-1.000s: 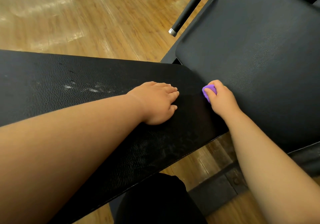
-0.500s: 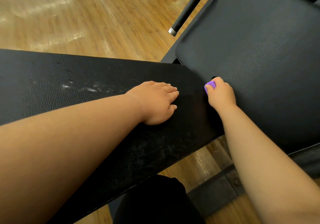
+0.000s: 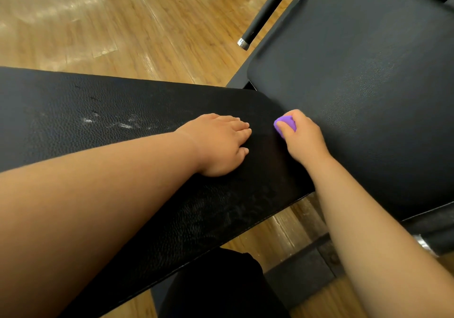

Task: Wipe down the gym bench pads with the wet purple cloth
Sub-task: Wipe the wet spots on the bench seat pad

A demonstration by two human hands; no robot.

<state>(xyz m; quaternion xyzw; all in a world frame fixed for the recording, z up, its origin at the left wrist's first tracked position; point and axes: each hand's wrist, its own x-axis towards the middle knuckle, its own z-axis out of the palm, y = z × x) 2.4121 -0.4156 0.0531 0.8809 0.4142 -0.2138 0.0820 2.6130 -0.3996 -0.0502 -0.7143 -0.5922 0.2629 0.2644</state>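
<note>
Pinching purple cloth (image 3: 285, 123) at edge of long pad (image 3: 73, 111), right grip (image 3: 303, 140); left grip (image 3: 218, 143) flat, spread

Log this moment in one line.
right hand: grips purple cloth where long pad meets wide pad | left hand: flat on long pad

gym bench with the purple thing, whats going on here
A person is wiping with a bunched purple cloth, gripped in the right hand at the gap where the long pad meets the wider pad. The left hand rests flat on the long pad, holding nothing. Whitish marks show on the long pad to the left of that hand.
</note>
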